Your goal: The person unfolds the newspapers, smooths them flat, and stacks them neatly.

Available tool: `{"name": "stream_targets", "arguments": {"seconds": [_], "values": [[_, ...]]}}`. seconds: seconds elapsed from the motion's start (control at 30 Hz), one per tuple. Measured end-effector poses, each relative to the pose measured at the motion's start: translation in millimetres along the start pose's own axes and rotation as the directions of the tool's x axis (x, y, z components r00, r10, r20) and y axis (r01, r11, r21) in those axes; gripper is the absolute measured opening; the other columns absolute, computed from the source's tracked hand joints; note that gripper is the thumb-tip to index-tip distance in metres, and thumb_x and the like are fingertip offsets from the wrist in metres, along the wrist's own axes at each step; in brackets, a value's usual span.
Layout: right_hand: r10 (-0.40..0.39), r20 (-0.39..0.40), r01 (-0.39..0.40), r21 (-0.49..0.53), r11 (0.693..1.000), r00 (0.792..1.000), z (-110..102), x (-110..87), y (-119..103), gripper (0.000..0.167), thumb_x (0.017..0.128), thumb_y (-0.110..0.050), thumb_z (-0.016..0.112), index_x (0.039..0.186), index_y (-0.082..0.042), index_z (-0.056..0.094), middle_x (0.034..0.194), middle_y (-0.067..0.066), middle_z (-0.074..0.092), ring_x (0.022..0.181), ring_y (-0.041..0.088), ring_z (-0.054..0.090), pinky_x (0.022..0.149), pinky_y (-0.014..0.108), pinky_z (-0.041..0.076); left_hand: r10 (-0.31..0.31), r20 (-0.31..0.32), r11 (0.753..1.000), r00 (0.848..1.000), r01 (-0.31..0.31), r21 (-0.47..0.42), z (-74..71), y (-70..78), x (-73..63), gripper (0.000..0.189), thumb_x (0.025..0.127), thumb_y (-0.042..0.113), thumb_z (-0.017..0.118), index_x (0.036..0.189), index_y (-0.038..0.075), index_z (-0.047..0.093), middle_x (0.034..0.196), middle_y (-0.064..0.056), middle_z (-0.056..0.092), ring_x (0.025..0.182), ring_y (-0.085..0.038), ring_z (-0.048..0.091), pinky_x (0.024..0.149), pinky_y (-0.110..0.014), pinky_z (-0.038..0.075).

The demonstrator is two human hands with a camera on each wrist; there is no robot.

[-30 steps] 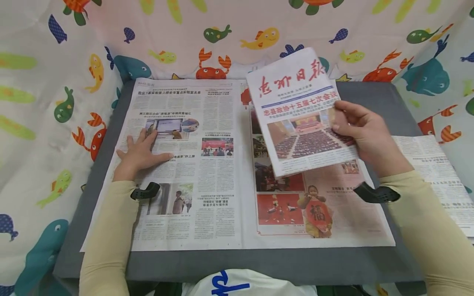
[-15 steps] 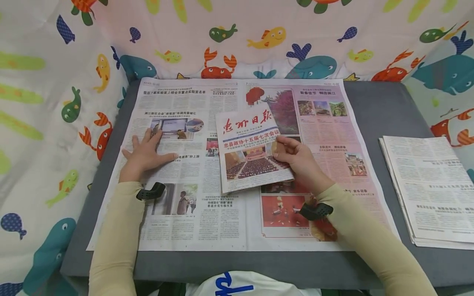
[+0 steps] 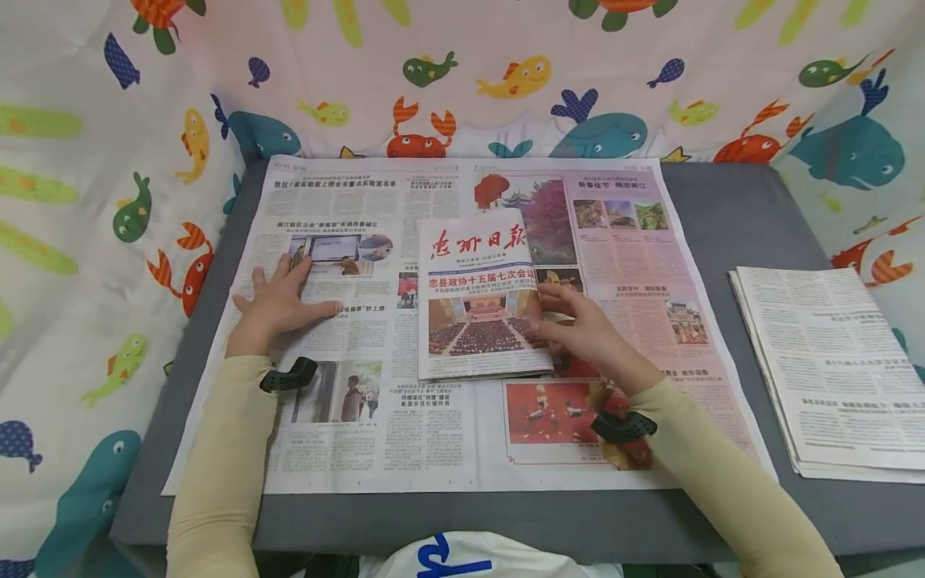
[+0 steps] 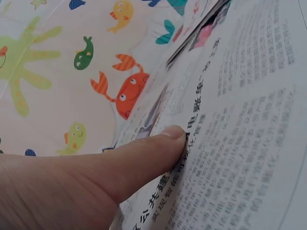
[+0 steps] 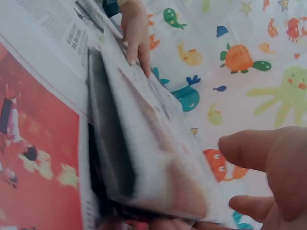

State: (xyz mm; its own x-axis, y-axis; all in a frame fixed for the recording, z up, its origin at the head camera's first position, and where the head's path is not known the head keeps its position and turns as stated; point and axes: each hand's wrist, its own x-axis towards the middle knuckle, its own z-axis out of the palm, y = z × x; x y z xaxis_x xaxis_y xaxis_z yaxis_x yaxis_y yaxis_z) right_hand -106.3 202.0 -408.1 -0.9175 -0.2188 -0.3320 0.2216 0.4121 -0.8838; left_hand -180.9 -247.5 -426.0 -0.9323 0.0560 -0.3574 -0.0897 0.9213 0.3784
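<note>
A small folded newspaper (image 3: 477,277) with a red masthead and a hall photo lies on a large spread-out newspaper (image 3: 340,445), left of its right-hand page. My right hand (image 3: 588,337) is at its right edge, fingers loosely spread. In the right wrist view the folded newspaper (image 5: 139,143) is blurred; the thumb (image 5: 249,146) stands apart from it, while other fingertips at the bottom are partly hidden near its edge. My left hand (image 3: 275,305) rests flat on the left page with fingers spread; its thumb (image 4: 153,148) touches the print.
A stack of folded newspapers (image 3: 831,377) lies at the right side of the grey table (image 3: 376,518). A cloth curtain (image 3: 477,120) with printed sea animals surrounds the table's back and sides.
My right hand has brought the folded newspaper left and down from the air onto the spread newspaper, straightened it, and loosened its pinch. My left hand has stayed in place.
</note>
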Motion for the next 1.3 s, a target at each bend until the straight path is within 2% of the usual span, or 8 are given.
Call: {"name": "stream_targets", "arguments": {"seconds": [0.2, 0.33, 0.47, 0.6, 0.83, 0.93, 1.07, 1.3], "values": [[-0.095, -0.059, 0.083, -0.190, 0.978, 0.994, -6.7, -5.6, -8.5, 0.070, 0.099, -0.018, 0.065, 0.160, -0.008, 0.032, 0.157, 0.028, 0.041, 0.135, 0.047, 0.053, 0.105, 0.059, 0.050, 0.042, -0.085, 0.998, 0.995, -0.045, -0.033, -4.1, 11.4, -3.4, 0.100, 0.090, 0.057, 0.068, 0.164, 0.012, 0.019, 0.169, -0.029, 0.001, 0.148, -0.066, -0.015, 0.111, -0.083, -0.008], [-0.155, -0.090, 0.124, -0.284, 0.951, 0.984, -0.9, -4.7, -18.2, 0.068, 0.098, -0.018, 0.067, 0.157, -0.006, 0.036, 0.152, 0.026, 0.047, 0.134, 0.046, 0.053, 0.105, 0.060, 0.048, 0.199, -0.103, 0.980, 0.975, -0.200, -0.005, -0.1, 35.9, -6.6, 0.092, 0.092, 0.050, 0.069, 0.163, 0.013, 0.024, 0.169, -0.029, 0.007, 0.152, -0.061, -0.004, 0.115, -0.080, 0.001], [-0.292, -0.037, 0.247, -0.441, 0.863, 0.956, 18.9, 0.2, -28.8, 0.068, 0.094, -0.018, 0.072, 0.154, -0.004, 0.042, 0.137, 0.024, 0.057, 0.118, 0.041, 0.059, 0.100, 0.057, 0.049, 0.345, 0.024, 0.937, 0.938, -0.345, 0.050, 13.6, 70.4, -20.2, 0.096, 0.090, 0.049, 0.073, 0.164, 0.017, 0.023, 0.170, -0.026, 0.004, 0.155, -0.056, -0.001, 0.117, -0.078, 0.003], [-0.330, 0.084, 0.320, -0.549, 0.772, 0.940, 48.6, 2.9, -36.8, 0.075, 0.090, -0.027, 0.077, 0.154, -0.009, 0.044, 0.153, 0.025, 0.046, 0.137, 0.042, 0.049, 0.109, 0.060, 0.043, 0.389, 0.142, 0.912, 0.910, -0.402, 0.080, 30.1, 97.0, -39.9, 0.105, 0.085, 0.052, 0.077, 0.165, 0.020, 0.017, 0.171, -0.023, 0.001, 0.155, -0.055, -0.002, 0.117, -0.078, 0.003], [-0.314, 0.210, 0.365, -0.710, 0.602, 0.926, 91.5, 8.8, -34.0, 0.093, 0.081, -0.053, 0.082, 0.157, -0.019, 0.041, 0.162, 0.022, 0.036, 0.150, 0.044, 0.033, 0.118, 0.067, 0.028, 0.364, 0.220, 0.914, 0.905, -0.392, 0.099, 52.4, 112.5, -55.9, 0.115, 0.080, 0.057, 0.079, 0.166, 0.016, 0.013, 0.173, -0.017, -0.004, 0.156, -0.054, 0.000, 0.112, -0.084, 0.009], [-0.268, 0.216, 0.336, -0.743, 0.580, 0.939, 102.2, 12.3, -28.9, 0.095, 0.082, -0.058, 0.079, 0.160, -0.023, 0.037, 0.166, 0.021, 0.029, 0.153, 0.044, 0.026, 0.120, 0.067, 0.024, 0.343, 0.246, 0.917, 0.907, -0.380, 0.119, 58.0, 114.3, -57.3, 0.117, 0.079, 0.058, 0.080, 0.165, 0.015, 0.013, 0.172, -0.016, -0.008, 0.156, -0.053, -0.001, 0.112, -0.084, 0.009], [-0.238, 0.195, 0.301, -0.752, 0.586, 0.951, 109.2, 14.8, -24.3, 0.096, 0.084, -0.058, 0.077, 0.162, -0.024, 0.032, 0.168, 0.021, 0.024, 0.155, 0.046, 0.020, 0.122, 0.066, 0.021, 0.332, 0.253, 0.915, 0.909, -0.375, 0.147, 60.3, 114.1, -56.6, 0.123, 0.076, 0.058, 0.083, 0.165, 0.013, 0.010, 0.172, -0.017, -0.008, 0.156, -0.052, -0.002, 0.113, -0.083, 0.010], [-0.264, 0.177, 0.303, -0.753, 0.583, 0.948, 111.9, 16.1, -22.3, 0.098, 0.085, -0.055, 0.078, 0.163, -0.024, 0.028, 0.168, 0.022, 0.024, 0.155, 0.047, 0.021, 0.121, 0.066, 0.022, 0.319, 0.250, 0.916, 0.914, -0.366, 0.167, 58.5, 113.3, -55.3, 0.131, 0.072, 0.055, 0.087, 0.164, 0.005, 0.009, 0.172, -0.018, -0.004, 0.156, -0.052, 0.001, 0.114, -0.081, 0.012]]}}
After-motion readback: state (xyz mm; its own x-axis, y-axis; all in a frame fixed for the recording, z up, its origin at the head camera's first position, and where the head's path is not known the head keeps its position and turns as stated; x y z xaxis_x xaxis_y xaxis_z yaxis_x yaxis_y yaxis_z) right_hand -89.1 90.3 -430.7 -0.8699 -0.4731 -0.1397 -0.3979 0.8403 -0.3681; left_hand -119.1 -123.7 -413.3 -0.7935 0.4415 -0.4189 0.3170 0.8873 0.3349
